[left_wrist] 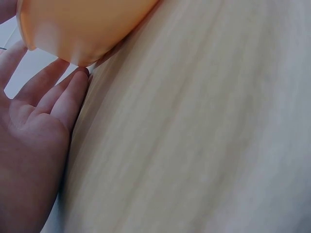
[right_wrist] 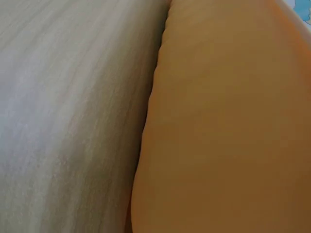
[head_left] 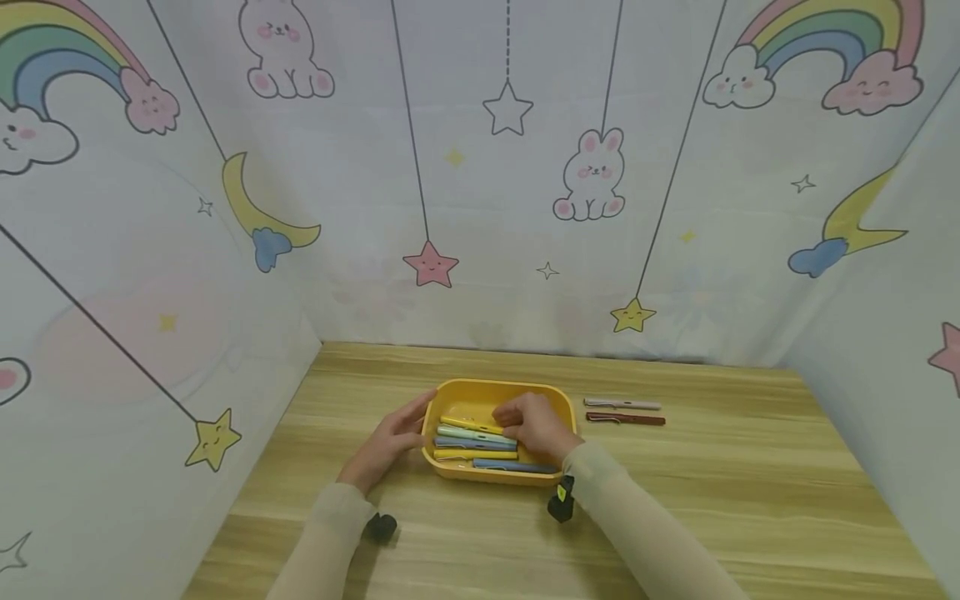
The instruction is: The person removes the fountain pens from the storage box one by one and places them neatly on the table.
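Farther yellow capped pen [head_left: 468, 425] lies in yellow tray [head_left: 480, 398], long axis roughly left-right, just left of nearer right hand [head_left: 542, 427], pinch or not unclear; left hand [head_left: 386, 444], fingers apart, touches tray's left end.

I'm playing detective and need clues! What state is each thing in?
Yellow tray: upright, open on top.
Pens in the tray: lying down, roughly parallel.
Pale gray pen: lying outside the tray.
Dark red pen: lying beside the gray one.
Left hand: fingers touching the tray's left end.
Right hand: inside the tray, fingers bent; grip partly hidden.
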Demonstrator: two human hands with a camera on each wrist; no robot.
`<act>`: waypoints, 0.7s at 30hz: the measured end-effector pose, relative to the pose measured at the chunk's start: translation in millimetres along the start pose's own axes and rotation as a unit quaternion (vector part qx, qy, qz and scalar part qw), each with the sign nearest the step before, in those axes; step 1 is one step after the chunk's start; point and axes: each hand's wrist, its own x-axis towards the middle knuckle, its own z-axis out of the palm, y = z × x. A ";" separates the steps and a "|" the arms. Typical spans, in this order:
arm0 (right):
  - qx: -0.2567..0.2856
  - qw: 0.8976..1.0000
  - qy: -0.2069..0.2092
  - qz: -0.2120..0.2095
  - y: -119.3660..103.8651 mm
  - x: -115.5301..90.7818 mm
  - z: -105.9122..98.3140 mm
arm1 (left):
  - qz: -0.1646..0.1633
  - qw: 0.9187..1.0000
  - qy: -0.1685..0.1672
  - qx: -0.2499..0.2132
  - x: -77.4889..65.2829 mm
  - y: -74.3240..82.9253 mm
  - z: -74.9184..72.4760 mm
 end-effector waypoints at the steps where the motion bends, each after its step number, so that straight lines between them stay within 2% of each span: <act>1: -0.007 1.000 0.002 -0.002 0.0 0.0 0.5 | 0.000 1.000 0.000 0.000 -0.1 -0.1 0.0; 21: -0.068 0.997 0.016 -0.015 -5.2 -0.8 2.0 | 0.011 1.000 -0.009 -0.014 -0.9 1.3 -0.2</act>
